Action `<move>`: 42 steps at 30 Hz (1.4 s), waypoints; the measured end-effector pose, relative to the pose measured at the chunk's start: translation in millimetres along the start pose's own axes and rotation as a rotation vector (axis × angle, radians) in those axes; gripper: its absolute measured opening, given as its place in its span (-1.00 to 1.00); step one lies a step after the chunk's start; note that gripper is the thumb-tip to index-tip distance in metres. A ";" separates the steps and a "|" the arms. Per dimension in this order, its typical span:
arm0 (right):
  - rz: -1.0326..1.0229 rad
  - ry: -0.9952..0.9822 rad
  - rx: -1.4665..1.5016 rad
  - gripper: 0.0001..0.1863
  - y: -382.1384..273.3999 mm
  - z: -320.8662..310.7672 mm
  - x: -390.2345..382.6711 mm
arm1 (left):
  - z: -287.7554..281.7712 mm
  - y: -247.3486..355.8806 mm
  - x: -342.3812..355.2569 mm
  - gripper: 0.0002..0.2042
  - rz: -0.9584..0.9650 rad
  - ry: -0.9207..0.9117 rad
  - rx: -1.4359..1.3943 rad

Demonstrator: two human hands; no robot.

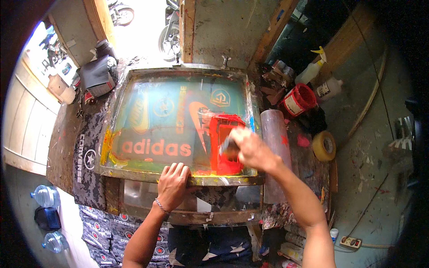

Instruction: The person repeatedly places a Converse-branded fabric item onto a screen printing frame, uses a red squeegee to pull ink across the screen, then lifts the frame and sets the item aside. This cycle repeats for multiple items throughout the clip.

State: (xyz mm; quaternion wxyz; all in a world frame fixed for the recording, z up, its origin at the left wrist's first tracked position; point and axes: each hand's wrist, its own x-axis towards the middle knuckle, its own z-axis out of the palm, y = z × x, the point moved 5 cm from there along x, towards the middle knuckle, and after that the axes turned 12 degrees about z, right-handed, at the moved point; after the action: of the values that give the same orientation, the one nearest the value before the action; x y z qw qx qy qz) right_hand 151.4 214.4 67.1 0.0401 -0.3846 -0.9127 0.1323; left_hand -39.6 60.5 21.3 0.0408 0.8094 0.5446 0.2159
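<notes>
Looking down on a paint-stained workbench (62, 143) in a cluttered workshop: the left hand (174, 184) presses flat, fingers spread, on a printing screen frame (178, 178); the right hand (250, 149) grips a squeegee (228, 145), blurred, over red ink. An ink tub (298, 99) and tape roll (324, 146) sit nearby.

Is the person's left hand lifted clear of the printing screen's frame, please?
No, the left hand presses flat on the near edge of the screen frame.

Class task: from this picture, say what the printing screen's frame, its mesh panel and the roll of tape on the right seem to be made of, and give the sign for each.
Frame: probably wood, though stains hide the grain; dull, square-edged, ink-stained.
Mesh panel: fine fabric with a greenish coating; translucent, taut, shapes showing through.
Roll of tape: likely glossy plastic film on a core; yellowish, slightly shiny.
The left hand rests on the frame.
</notes>
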 end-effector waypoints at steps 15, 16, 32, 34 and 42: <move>0.053 0.151 -0.118 -0.60 -18.8 16.9 -27.5 | 1.1 0.3 0.9 -0.48 -0.021 -0.005 -0.006; 0.047 0.083 -0.115 -0.58 -20.4 14.8 -31.3 | 0.9 -0.1 1.5 -0.46 -0.021 -0.003 0.003; 0.100 0.135 -0.153 -0.82 -18.1 20.5 -24.3 | 1.9 1.3 0.1 -0.48 -0.041 -0.016 -0.013; 0.082 0.115 -0.156 -0.83 -30.3 19.2 -42.2 | 2.9 0.0 -1.4 -0.48 -0.039 -0.002 -0.008; 0.095 0.292 -0.110 -0.68 -57.3 2.0 -70.0 | -19.3 8.4 8.7 -0.48 -0.006 0.065 -0.039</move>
State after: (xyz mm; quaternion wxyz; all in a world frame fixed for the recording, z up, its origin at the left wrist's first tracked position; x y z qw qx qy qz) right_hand 160.5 125.8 82.9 0.1450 -0.4440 -0.8838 0.0266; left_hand -37.2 61.6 43.9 0.0395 0.7996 0.5436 0.2522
